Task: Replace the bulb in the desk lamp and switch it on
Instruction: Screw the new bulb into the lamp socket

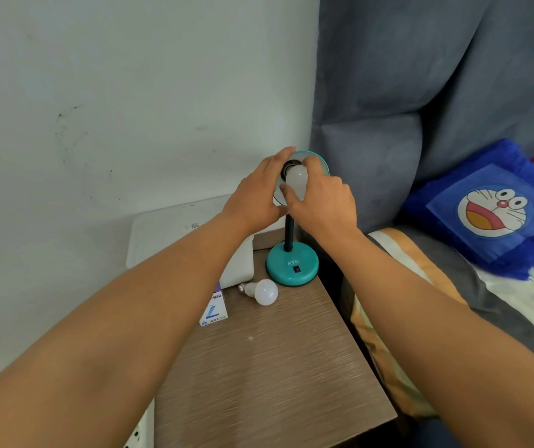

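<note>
- A brown wood-grain bedside table [275, 367] fills the lower middle of the frame, against a pale wall [97, 92] at upper left, with a grey curtain [437, 76] at upper right.
- The right hand [325, 205], just above the frame's centre, is curled around a white bulb [297, 181], fingers and thumb closed on its dome.
- The bulb's narrow end sits at the dark socket [291, 164] inside the lamp's teal shade [319, 160]; how far it is seated cannot be told.
- The left hand [256, 195], just left of the bulb, is cupped against the shade's left edge, its fingers reaching up over the rim and partly open.
- Below the hands a black stem [289, 232] runs down to the round teal lamp base [292, 265], marked ATN, with a small black switch [297, 270] on its front.
- A second white bulb [260, 291] lies on its side on the table, just left of the base, screw cap pointing left.
- Further left lie a small bulb box [214, 310] at the table's edge and a white device [238, 263] behind it.
- At right, a bed carries a blue cartoon cushion [492, 205].
</note>
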